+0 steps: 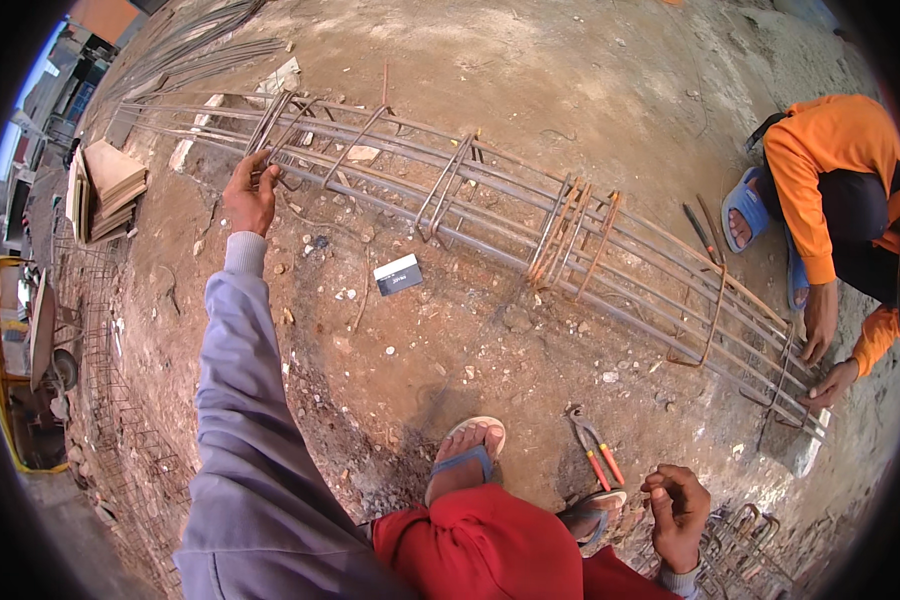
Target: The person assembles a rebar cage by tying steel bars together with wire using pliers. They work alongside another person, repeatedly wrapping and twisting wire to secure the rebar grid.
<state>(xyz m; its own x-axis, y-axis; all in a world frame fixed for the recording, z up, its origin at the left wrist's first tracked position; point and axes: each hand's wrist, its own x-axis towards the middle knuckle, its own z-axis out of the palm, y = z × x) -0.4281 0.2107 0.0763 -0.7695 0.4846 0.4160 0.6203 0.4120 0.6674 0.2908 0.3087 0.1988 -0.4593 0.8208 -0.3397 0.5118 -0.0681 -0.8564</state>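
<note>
Stretched along the ground (570, 90), far left corner toward right edge: rebar cage (407, 224). Clamped on it toward the left end: left hand (250, 196). Well apart, fingers loosely curled, contents impossible to tell: right hand (680, 512). Nearby: red-handled pliers (597, 450). At cage's right end: co-worker's hands (832, 385).

Head view: left fisheye of worn pair, facing down at ground (540, 370) above wearer's red trousers (480, 545).

Lettering (401, 280) on grey-and-white card (398, 273)
</note>
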